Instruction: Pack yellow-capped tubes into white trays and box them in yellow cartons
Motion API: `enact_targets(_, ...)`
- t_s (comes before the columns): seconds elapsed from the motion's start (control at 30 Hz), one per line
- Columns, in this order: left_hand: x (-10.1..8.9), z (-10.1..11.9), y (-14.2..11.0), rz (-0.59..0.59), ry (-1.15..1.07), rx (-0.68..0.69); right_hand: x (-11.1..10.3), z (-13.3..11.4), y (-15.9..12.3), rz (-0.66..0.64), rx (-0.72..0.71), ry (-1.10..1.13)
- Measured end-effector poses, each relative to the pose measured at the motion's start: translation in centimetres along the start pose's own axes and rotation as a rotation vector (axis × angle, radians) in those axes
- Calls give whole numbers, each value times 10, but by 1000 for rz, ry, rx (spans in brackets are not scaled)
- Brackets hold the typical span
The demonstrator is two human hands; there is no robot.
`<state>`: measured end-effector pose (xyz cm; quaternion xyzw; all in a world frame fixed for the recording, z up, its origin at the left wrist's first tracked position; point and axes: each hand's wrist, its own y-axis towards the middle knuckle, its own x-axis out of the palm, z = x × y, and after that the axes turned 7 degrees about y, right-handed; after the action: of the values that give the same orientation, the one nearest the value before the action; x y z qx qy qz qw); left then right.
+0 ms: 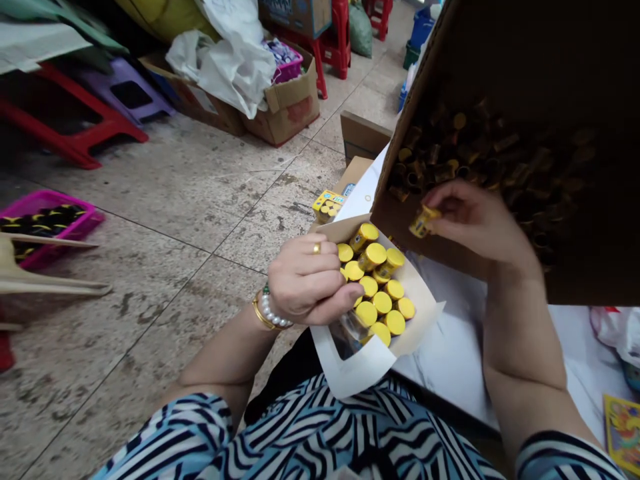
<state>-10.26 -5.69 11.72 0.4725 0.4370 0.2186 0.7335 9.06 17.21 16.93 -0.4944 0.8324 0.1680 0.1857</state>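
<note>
Fingers of our right hand (473,217) pinch one yellow canister (423,222), tilted, right of the white carton (357,372); our left hand (306,277), nearer, curls at its side, fingertips hidden.

Striped blue-black-white top (280,440), pearl bracelet (271,315), gold bangle (259,312), gold ring (317,248)

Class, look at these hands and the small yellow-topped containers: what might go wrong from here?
1. The right hand pinches one small container, which might slip and drop.
2. Some upper containers in the white box sit tilted against others and may tumble out.
3. The left hand grips that box's side; loosening it could let the box tip.
</note>
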Motion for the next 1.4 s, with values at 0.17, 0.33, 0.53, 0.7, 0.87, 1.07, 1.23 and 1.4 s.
enact_targets(0.17, 1, -2, 8, -75, 111, -6, 18, -54, -27, -511, -132, -314)
enact_targets(0.33, 2, -4, 12, -109, 158, -1, 38, -45, -26, -359, -186, -730)
enact_targets(0.53, -1, 0, 15, -99, 100, 25, 68, -49, -23, -218, -429, -724)
enact_targets(0.7, -1, -2, 15, -104, 57, 29, 95, -30, -8, -148, -297, -823)
enact_targets(0.87, 0, -3, 10, -104, 47, 0, 77, -36, -15, -137, -275, -646)
enact_targets(1.07, -3, -4, 4, -104, 28, 22, -16, -26, -21, 319, -76, -590)
enact_targets(1.23, -5, -4, 8, -106, 23, 18, -79, 40, -3, 334, 654, -1054)
enact_targets(1.4, -9, -1, 7, -83, 79, 24, -87, 76, -3, 147, 731, -1030)
